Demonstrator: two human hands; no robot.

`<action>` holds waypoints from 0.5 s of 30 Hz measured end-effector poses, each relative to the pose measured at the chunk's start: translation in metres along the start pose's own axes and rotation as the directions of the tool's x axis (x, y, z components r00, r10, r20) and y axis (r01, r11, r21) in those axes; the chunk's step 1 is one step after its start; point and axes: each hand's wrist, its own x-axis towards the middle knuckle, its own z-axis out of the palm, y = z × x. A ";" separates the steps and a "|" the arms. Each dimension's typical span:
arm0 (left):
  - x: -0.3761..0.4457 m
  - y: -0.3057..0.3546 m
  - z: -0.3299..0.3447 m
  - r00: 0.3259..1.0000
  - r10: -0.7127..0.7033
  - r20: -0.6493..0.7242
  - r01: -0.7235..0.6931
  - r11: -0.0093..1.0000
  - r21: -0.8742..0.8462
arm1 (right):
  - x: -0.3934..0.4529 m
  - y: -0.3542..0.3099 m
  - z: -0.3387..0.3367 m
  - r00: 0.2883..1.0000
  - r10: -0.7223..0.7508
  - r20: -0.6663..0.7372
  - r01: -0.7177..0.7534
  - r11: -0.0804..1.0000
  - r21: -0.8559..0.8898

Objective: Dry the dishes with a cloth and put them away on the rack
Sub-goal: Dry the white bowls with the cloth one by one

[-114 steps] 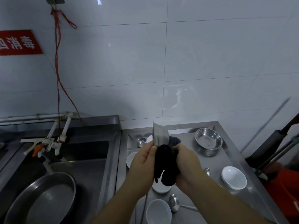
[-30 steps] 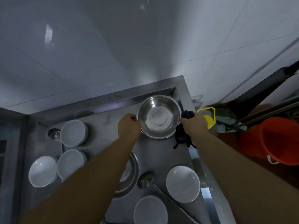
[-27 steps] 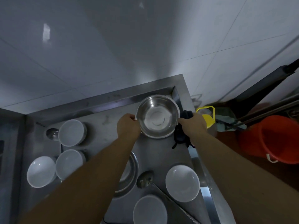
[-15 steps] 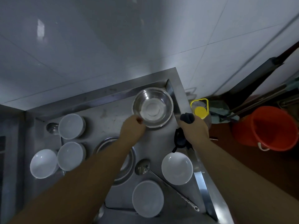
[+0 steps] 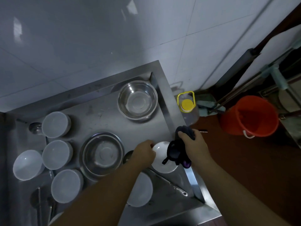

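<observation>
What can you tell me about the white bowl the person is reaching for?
The white bowl is round, smooth and glossy, ceramic by its look, upright with its opening up near the right edge of the steel counter. The left hand pinches its left rim; the dark cloth, gripped by the right hand, hangs over its right side.

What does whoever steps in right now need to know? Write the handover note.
Left hand grips the rim of a white bowl near the counter's right edge. Right hand holds the dark cloth, which hangs over that bowl. Steel bowl sits at the back corner; whether it is dry cannot be told. Left: dry this bowl, then the other white bowls, the steel basin and ladles. No rack is in view.
</observation>
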 end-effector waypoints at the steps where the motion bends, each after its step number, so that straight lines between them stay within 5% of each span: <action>1: -0.002 0.000 -0.002 1.000 -0.017 0.011 0.017 0.999 -0.032 | -0.003 0.004 -0.001 0.999 0.031 0.032 -0.033 0.997 0.063; 5: -0.027 -0.002 -0.015 0.995 -0.103 0.010 0.101 0.943 -0.318 | -0.025 0.007 -0.002 0.989 -0.003 0.147 -0.027 0.979 0.202; 9: -0.065 -0.003 -0.038 0.975 -0.221 0.007 0.163 0.698 -0.698 | -0.061 -0.012 0.002 0.958 -0.226 0.174 0.209 0.972 0.107; 15: -0.151 -0.024 -0.080 0.990 -0.142 -0.019 0.035 0.373 -0.927 | -0.136 -0.058 0.039 0.761 -0.560 0.328 0.618 0.779 -0.103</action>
